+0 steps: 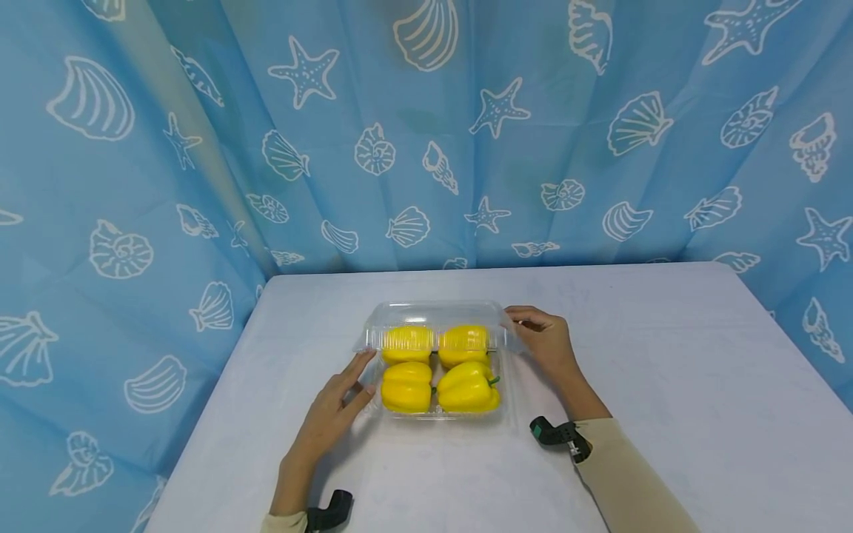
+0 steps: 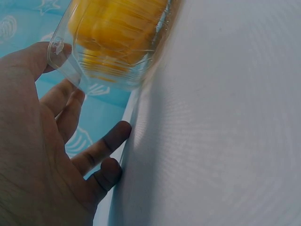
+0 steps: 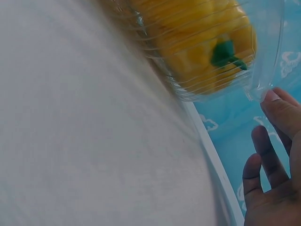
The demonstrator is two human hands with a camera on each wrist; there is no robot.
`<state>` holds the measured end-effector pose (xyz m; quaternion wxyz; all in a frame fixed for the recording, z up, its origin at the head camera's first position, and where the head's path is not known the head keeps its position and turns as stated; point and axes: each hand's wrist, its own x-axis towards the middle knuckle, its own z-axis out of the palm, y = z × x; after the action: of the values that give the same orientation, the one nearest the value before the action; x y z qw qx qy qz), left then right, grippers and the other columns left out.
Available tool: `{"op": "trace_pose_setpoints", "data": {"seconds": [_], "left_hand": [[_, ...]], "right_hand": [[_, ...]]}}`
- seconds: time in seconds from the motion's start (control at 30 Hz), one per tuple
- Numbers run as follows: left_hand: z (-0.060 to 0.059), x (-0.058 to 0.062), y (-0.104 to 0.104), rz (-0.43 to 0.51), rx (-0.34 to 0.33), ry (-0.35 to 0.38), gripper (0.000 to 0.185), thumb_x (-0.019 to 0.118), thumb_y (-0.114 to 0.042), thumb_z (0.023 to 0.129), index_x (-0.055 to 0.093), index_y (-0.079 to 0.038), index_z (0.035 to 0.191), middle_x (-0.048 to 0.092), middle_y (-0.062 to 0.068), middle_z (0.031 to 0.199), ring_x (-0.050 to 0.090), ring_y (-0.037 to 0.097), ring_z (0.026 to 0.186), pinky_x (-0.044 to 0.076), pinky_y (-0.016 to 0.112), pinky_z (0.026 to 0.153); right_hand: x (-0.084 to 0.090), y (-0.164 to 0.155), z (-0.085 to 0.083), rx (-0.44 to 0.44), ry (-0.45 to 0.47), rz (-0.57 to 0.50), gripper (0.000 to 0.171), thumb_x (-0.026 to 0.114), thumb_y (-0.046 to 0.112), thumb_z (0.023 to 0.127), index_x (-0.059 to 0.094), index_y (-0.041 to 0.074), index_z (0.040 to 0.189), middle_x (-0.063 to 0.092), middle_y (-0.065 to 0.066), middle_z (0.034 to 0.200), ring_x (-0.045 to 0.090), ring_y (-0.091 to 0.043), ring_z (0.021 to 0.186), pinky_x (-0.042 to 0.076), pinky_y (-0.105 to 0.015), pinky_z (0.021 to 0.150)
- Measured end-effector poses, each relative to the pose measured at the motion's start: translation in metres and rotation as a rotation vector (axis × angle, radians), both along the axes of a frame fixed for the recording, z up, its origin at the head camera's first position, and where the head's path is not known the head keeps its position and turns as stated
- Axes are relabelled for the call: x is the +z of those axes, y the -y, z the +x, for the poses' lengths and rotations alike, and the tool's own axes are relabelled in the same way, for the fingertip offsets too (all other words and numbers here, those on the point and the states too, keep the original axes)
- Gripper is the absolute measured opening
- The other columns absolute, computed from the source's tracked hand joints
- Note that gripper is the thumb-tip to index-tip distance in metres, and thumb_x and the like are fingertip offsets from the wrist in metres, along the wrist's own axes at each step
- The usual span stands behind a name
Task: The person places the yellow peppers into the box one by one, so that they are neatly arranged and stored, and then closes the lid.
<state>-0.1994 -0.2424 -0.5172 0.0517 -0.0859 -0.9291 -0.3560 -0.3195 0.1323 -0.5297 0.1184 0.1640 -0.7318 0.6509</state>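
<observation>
Bare table (image 1: 666,355) open outward of right hand (image 1: 546,342) and left hand (image 1: 336,411); between them, clamshell box (image 1: 436,363) of peppers (image 1: 440,368) blocks; curtain (image 1: 426,133) closes off beyond.

A white table (image 1: 666,385) carried the things, its top covered in a pale, faintly mottled surface and its far edge meeting a blue curtain (image 1: 466,133) printed with shells and starfish. Directly on it, near the middle and toward the back, sat a clear plastic clamshell container (image 1: 440,414) holding four yellow bell peppers (image 1: 466,386) in two rows, its hinged lid (image 1: 433,314) tilted partly over the rear pair.
</observation>
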Motion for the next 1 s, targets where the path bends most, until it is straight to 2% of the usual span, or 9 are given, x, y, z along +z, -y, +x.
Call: {"op": "trace_pose_setpoints", "data": {"seconds": [0.1, 0.2, 0.27, 0.4, 0.67, 0.9, 1.0], "left_hand": [[0.001, 0.000, 0.000, -0.012, 0.031, 0.025, 0.058, 0.055, -0.047, 0.100, 0.040, -0.032, 0.154, 0.055, 0.006, 0.143, 0.055, 0.019, 0.101, 0.048, 0.041, 0.081], [0.002, 0.001, 0.000, -0.020, 0.053, 0.044, 0.060, 0.054, -0.048, 0.100, 0.042, -0.026, 0.154, 0.062, 0.006, 0.129, 0.056, 0.021, 0.103, 0.049, 0.044, 0.085], [0.003, 0.001, -0.001, -0.023, 0.061, 0.048, 0.060, 0.053, -0.049, 0.100, 0.041, -0.028, 0.155, 0.060, 0.007, 0.135, 0.056, 0.022, 0.104, 0.049, 0.047, 0.087], [0.003, 0.001, -0.002, -0.012, 0.066, 0.041, 0.062, 0.053, -0.053, 0.099, 0.036, -0.034, 0.156, 0.047, 0.003, 0.152, 0.057, 0.023, 0.107, 0.050, 0.051, 0.089], [0.002, 0.000, -0.003, 0.018, 0.074, 0.049, 0.065, 0.053, -0.057, 0.098, 0.034, -0.037, 0.156, 0.044, -0.005, 0.155, 0.057, 0.022, 0.109, 0.050, 0.051, 0.090], [0.001, 0.000, -0.002, 0.038, 0.029, 0.018, 0.060, 0.054, -0.048, 0.100, 0.033, -0.039, 0.156, 0.032, -0.012, 0.159, 0.048, 0.031, 0.133, 0.045, 0.059, 0.096], [0.002, 0.000, -0.001, 0.037, 0.008, -0.003, 0.058, 0.052, -0.043, 0.102, 0.032, -0.041, 0.156, 0.032, -0.011, 0.160, 0.046, 0.031, 0.135, 0.042, 0.061, 0.099]], "right_hand": [[0.011, 0.001, 0.007, 0.033, -0.005, -0.010, 0.016, 0.067, -0.006, 0.092, 0.074, -0.008, 0.106, 0.068, -0.024, 0.118, 0.063, -0.005, 0.107, 0.050, -0.021, 0.089], [0.021, 0.002, 0.013, 0.045, 0.008, 0.004, 0.016, 0.067, -0.006, 0.092, 0.073, -0.010, 0.107, 0.067, -0.025, 0.119, 0.062, -0.004, 0.109, 0.049, -0.021, 0.090], [0.022, 0.001, 0.013, 0.048, 0.010, 0.014, 0.017, 0.067, -0.005, 0.092, 0.073, -0.009, 0.107, 0.068, -0.023, 0.119, 0.061, -0.004, 0.110, 0.049, -0.022, 0.092], [0.024, 0.000, 0.014, 0.060, 0.007, 0.038, 0.017, 0.068, -0.004, 0.092, 0.073, -0.009, 0.107, 0.068, -0.021, 0.119, 0.061, -0.005, 0.112, 0.048, -0.022, 0.093], [0.027, -0.001, 0.016, 0.075, -0.015, 0.076, 0.017, 0.068, -0.003, 0.092, 0.074, -0.006, 0.108, 0.069, -0.020, 0.120, 0.062, -0.008, 0.114, 0.048, -0.022, 0.093], [0.027, -0.001, 0.017, 0.082, -0.010, 0.080, 0.018, 0.067, -0.004, 0.092, 0.074, -0.006, 0.109, 0.069, -0.020, 0.120, 0.062, -0.010, 0.114, 0.049, -0.023, 0.092], [0.027, -0.001, 0.017, 0.090, -0.013, 0.081, 0.019, 0.067, -0.005, 0.092, 0.074, -0.007, 0.109, 0.068, -0.021, 0.121, 0.062, -0.011, 0.115, 0.049, -0.023, 0.092]]}}
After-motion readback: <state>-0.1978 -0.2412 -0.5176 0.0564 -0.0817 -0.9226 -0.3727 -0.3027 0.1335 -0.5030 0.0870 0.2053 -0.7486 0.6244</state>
